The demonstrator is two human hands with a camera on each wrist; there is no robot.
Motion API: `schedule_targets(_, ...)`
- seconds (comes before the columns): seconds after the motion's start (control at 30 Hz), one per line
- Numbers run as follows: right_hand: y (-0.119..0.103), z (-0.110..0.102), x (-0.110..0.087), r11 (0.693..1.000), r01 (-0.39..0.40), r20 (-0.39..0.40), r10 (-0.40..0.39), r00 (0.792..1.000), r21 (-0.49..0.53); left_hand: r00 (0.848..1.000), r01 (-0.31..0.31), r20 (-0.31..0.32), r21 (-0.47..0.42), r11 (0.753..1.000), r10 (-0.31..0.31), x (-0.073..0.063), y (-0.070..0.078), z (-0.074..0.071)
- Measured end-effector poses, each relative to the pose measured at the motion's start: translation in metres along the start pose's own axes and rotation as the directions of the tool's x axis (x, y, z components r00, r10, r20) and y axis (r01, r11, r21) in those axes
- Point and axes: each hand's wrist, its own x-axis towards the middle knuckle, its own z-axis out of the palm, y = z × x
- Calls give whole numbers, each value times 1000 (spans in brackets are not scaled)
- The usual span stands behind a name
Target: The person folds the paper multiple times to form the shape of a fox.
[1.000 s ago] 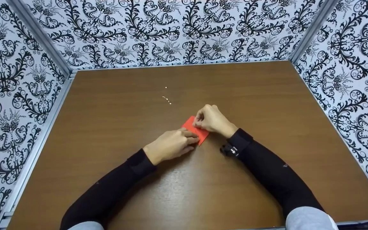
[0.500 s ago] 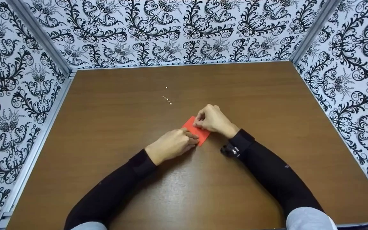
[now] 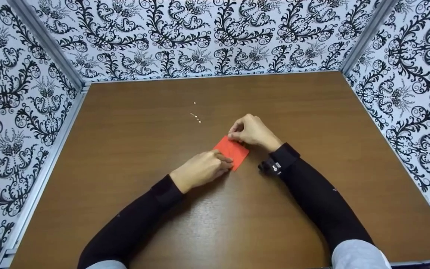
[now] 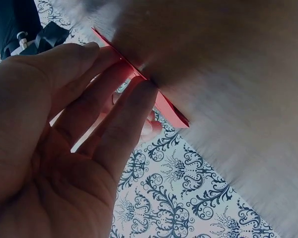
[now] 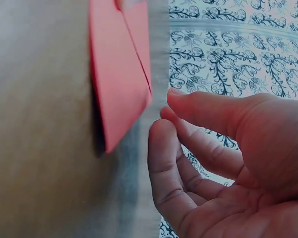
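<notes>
A small piece of folded red paper [image 3: 238,151] lies on the brown table [image 3: 144,112]. My left hand [image 3: 199,170] rests its fingertips on the paper's near left part, pressing it down; in the left wrist view those fingers [image 4: 126,124] are nearly straight against the red sheet [image 4: 169,110]. The right hand [image 3: 254,130] hovers by the paper's far corner. Seen from the right wrist, its thumb and bent fingers [image 5: 164,153] stand apart from the red paper [image 5: 114,79], with nothing between them. A fold edge runs along the paper in that view.
A few tiny bright spots [image 3: 196,117] show on the table beyond the paper. Walls with a black-and-white scroll pattern [image 3: 200,37] enclose the back and sides, with metal rails [image 3: 45,45] at the corners.
My right hand has moved off the paper, up and away toward its far corner, uncovering more of the red surface. The left hand has stayed nearly still.
</notes>
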Motion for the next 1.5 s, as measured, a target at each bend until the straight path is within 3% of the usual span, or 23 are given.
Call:
schedule_targets(0.23,0,4,12,1000,-17,70,15,997,19,1000,5,17,-9,1000,-5,0,-1,1)
schedule_targets(0.43,1,7,18,999,-39,87,37,995,20,999,39,35,-33,999,-38,2,0,0)
schedule_targets(0.77,0,4,20,997,-68,109,64,992,35,998,61,11,-17,998,-61,7,5,-1)
schedule_targets(1.0,1,4,23,997,-66,122,60,991,46,998,57,3,-26,998,-57,7,3,1)
schedule_targets(1.27,6,2,25,991,-40,166,18,986,129,998,56,7,2,998,-56,7,4,2)
schedule_targets(1.5,6,2,26,994,-17,183,-4,983,113,999,48,5,-2,999,-48,6,4,1)
